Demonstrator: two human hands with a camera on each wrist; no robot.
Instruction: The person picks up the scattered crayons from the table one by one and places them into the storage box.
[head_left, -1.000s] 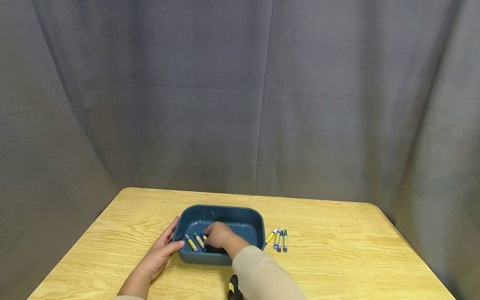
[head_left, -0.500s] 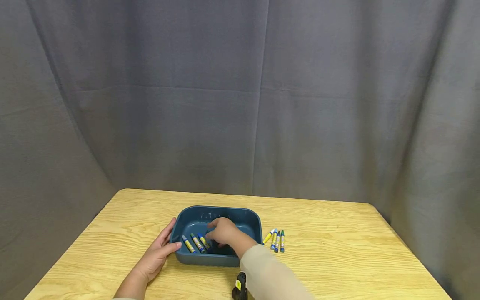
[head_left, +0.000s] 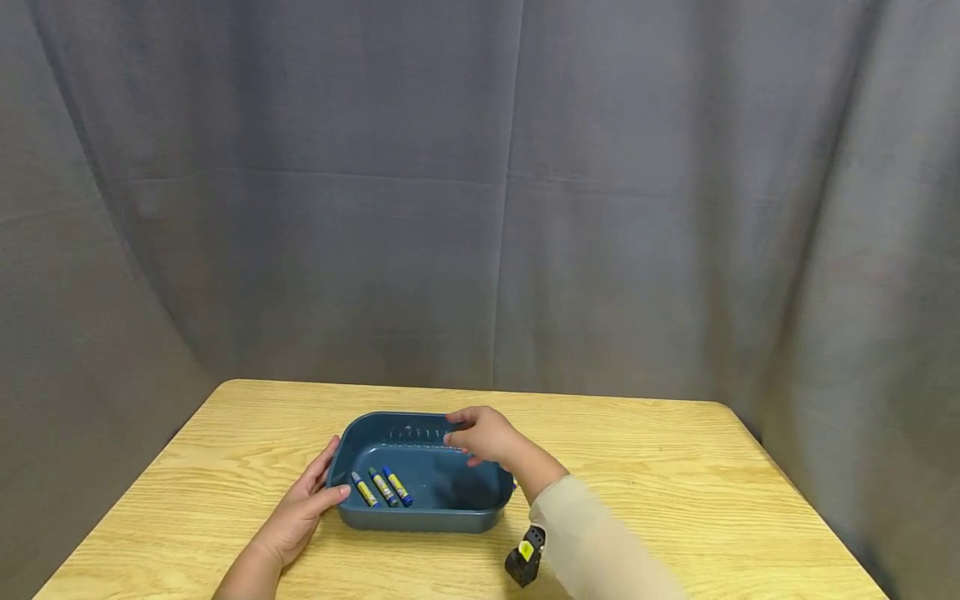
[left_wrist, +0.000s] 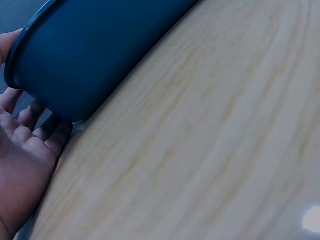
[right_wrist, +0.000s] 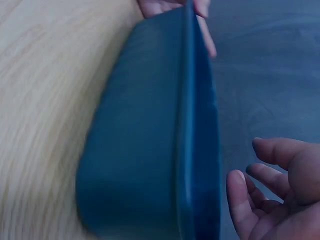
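Note:
A dark blue rectangular plastic bin (head_left: 420,522) stands on the wooden table. Three crayons, a light blue one (head_left: 365,490), a green one (head_left: 383,488) and a blue one (head_left: 398,487), lie side by side in its left part. My left hand (head_left: 302,507) holds the bin's left end, thumb at the rim and fingers along the outer wall (left_wrist: 100,55). Over the bin's right part hovers my right hand (head_left: 489,435), fingers loosely bent and apart. Nothing shows between its fingers in the right wrist view, where the hand (right_wrist: 287,195) is beside the rim.
The wooden table (head_left: 675,483) extends on all sides of the bin, with a grey curtain (head_left: 480,208) behind it. My right forearm (head_left: 592,533) crosses the area right of the bin, where the other crayons are mostly hidden.
My right hand has let go of the blue crayon beside the other two, then risen and moved right. The left hand keeps its hold on the bin. The crayons outside the bin are now covered.

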